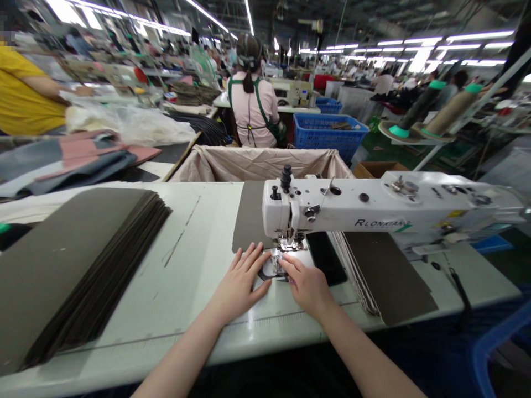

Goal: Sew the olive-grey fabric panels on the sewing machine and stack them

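Note:
A white sewing machine [344, 204] stands on the pale green table, its needle and presser foot [292, 242] just beyond my hands. My left hand [238, 282] lies flat with fingers spread, fingertips at the left edge of the metal needle plate [271, 266] and on the near edge of a dark olive fabric panel [251, 213]. That panel runs behind the machine head. My right hand [311, 284] is at the plate's right side, fingers drawn together and thumb tucked under. Whatever it pinches, if anything, is hidden.
A thick stack of olive panels [99, 237] lies at left, a smaller stack [385, 271] at right. Beside the plate is a black phone-like slab [326, 257]. Behind the table are a cloth-lined bin [265, 160], a blue basket [327, 132] and a seated person [253, 105]. Thread cones [421, 105] stand right.

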A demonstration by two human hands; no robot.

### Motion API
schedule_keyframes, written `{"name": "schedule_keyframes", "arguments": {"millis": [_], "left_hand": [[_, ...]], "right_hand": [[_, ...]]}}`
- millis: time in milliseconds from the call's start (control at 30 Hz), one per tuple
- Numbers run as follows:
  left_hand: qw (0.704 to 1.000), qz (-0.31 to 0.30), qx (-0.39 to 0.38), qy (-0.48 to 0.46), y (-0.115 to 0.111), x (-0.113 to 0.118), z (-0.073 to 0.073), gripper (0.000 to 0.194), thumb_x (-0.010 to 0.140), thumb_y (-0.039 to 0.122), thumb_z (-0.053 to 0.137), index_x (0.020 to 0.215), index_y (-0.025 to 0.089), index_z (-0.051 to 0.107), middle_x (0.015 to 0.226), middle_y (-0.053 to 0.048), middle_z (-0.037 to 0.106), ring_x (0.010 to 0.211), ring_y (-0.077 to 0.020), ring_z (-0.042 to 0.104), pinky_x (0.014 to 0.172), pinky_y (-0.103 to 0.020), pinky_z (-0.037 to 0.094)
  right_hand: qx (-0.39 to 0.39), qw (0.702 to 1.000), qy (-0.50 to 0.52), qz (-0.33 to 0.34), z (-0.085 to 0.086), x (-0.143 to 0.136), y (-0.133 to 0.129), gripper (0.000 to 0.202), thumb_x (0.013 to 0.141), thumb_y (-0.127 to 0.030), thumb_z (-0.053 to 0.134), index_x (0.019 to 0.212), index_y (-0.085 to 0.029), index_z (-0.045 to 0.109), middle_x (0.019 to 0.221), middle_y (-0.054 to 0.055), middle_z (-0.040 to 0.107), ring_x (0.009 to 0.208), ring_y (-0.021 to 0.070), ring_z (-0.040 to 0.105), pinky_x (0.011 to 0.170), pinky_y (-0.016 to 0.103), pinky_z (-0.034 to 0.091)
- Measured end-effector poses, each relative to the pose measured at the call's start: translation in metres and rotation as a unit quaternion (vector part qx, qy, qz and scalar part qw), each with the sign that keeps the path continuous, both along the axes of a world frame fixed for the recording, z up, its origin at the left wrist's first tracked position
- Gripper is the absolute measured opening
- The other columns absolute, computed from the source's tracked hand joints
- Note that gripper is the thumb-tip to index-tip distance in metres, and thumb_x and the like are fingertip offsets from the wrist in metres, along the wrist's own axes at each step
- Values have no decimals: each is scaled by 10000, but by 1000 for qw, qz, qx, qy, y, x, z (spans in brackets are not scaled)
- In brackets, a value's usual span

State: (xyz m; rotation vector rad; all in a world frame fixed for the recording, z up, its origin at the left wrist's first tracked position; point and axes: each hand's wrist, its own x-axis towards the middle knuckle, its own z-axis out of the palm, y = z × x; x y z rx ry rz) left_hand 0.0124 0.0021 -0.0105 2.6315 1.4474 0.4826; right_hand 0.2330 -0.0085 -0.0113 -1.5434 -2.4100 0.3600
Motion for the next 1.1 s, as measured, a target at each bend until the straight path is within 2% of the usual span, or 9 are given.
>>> {"name": "schedule_keyframes", "arguments": {"millis": [300, 467, 533, 567, 667, 733, 867, 1000, 1100], "left_hand": [[1000, 2, 3, -1, 0, 1, -2, 634, 918, 411, 500, 1497, 294, 270, 1588, -47, 196, 1455, -291, 168, 1170, -521, 189], [1000, -2, 21, -3, 0, 2, -5, 649, 919, 426, 492, 1501, 255, 260, 1589, -96, 180, 1451, -307, 175, 1144, -518, 236], [1000, -1, 29, 0, 2, 1, -4, 661, 906, 460, 504, 1489, 234, 287, 1561, -115, 265, 1430, -305, 249, 1127, -496, 273], [999, 13, 33, 0, 4, 0, -2, 652, 901, 479, 509, 1473, 230, 317, 1511, -119, 369, 1392, -295, 340, 1105, -472, 316], [992, 113, 52, -10, 10, -7, 4, 552, 936, 490, 432, 1395, 183, 421, 1122, -126, 679, 1075, -282, 633, 938, -441, 465], [982, 178, 70, -12, 10, -15, 5, 510, 966, 455, 352, 1342, 130, 463, 955, -146, 701, 928, -306, 669, 853, -472, 488], [975, 200, 95, 2, -15, -40, -7, 465, 949, 364, 366, 1322, 116, 492, 1230, -210, 592, 1144, -339, 574, 973, -513, 423], [979, 191, 72, 30, -64, -83, -26, 488, 903, 202, 362, 1380, 152, 453, 1401, -171, 484, 1273, -317, 490, 1039, -501, 405], [987, 155, 32, 43, -92, -114, -30, 596, 857, 124, 352, 1448, 200, 355, 1498, -115, 383, 1369, -292, 381, 1105, -520, 340]], "right_hand": [[4, 1000, 0, -3, 3, 1, -2, 537, 872, -166, 427, 1397, -272, 446, 1490, -3, 419, 1108, 198, 598, 913, 323, 471], [13, 1000, 5, -2, 7, 1, -4, 512, 886, -183, 424, 1389, -275, 446, 1480, -7, 433, 1122, 193, 588, 921, 319, 463], [11, 1000, 0, -4, 10, 1, -5, 508, 890, -184, 422, 1390, -275, 444, 1483, -5, 428, 1150, 190, 571, 934, 320, 456], [7, 1000, -7, -6, 11, 1, -6, 512, 889, -181, 424, 1392, -276, 441, 1485, -3, 424, 1162, 188, 563, 937, 320, 454], [1, 1000, -29, -10, 13, 1, -9, 529, 881, -168, 433, 1399, -278, 435, 1487, 3, 419, 1155, 188, 569, 925, 323, 457], [3, 999, -34, -10, 15, 1, -10, 523, 884, -167, 430, 1396, -273, 439, 1482, 7, 426, 1126, 193, 586, 908, 326, 463], [2, 999, -39, -12, 20, 0, -10, 474, 916, -187, 409, 1379, -271, 460, 1464, 14, 448, 1069, 204, 611, 864, 328, 471], [-11, 999, -39, -9, 29, 4, -18, 418, 924, -209, 428, 1327, -281, 510, 1380, 33, 529, 961, 202, 638, 791, 315, 472], [-18, 999, -20, -17, 35, 15, -41, 430, 922, -215, 437, 1342, -292, 490, 1267, 35, 597, 959, 193, 627, 783, 290, 458]]}}
